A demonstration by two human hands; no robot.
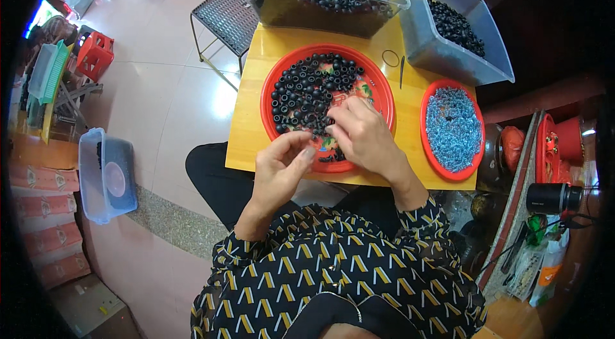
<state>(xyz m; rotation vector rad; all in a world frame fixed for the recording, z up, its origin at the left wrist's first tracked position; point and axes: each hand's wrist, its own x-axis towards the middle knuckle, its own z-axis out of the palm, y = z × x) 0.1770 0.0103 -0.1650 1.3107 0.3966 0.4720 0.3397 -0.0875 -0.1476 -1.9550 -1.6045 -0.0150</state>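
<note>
A red round tray (pixel 386 92) with a printed bottom lies on the yellow table, holding many small black ring-shaped parts (pixel 298 92). My right hand (pixel 366 134) is over the tray's right half, thumb and fingers pinched among the black parts. Whatever sits between those fingertips is too small to make out. At the tray's lower left edge, my left hand (pixel 280 169) has its fingers curled toward the thumb; what it holds, if anything, is hidden. A few black pieces (pixel 333 156) lie below my right hand.
Two clear bins, one behind the tray (pixel 320 15) and one at right (pixel 442 54), contain more black parts. A red oval tray (pixel 423 131) of small clear-blue pieces lies right. A thin black tool (pixel 402 73) and an elastic loop (pixel 391 58) lie between. A stool (pixel 229 17) stands left.
</note>
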